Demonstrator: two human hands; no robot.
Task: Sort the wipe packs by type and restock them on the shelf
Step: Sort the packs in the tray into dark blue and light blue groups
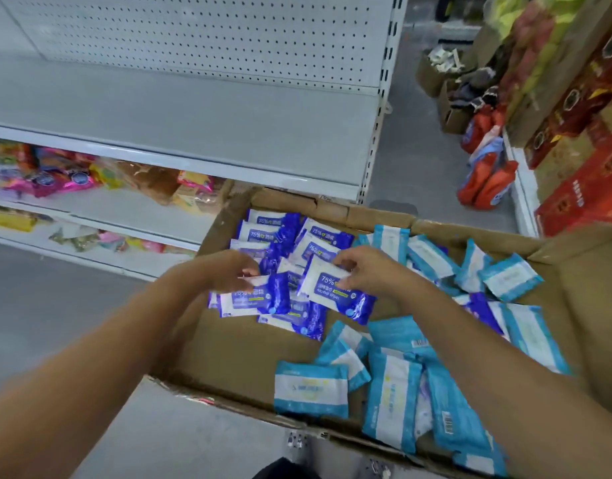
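Note:
A wide cardboard box point(235, 350) holds two kinds of wipe packs. Several dark blue alcohol wipe packs point(280, 236) lie grouped at its far left. Several light blue packs point(394, 392) are spread over its right and near side. My left hand point(225, 271) pinches the top edge of one dark blue pack point(259, 299). My right hand point(363, 267) grips the upper edge of another dark blue pack point(335, 295), tilted above the pile. Beyond the box runs a bare grey shelf point(180, 115) with a pegboard back.
Lower shelves point(100, 209) at the left carry colourful snack bags. Red and blue bags point(487, 171) and red cartons point(580, 160) stand on the floor at the right, past the shelf's end upright point(373, 157). Grey floor shows at the lower left.

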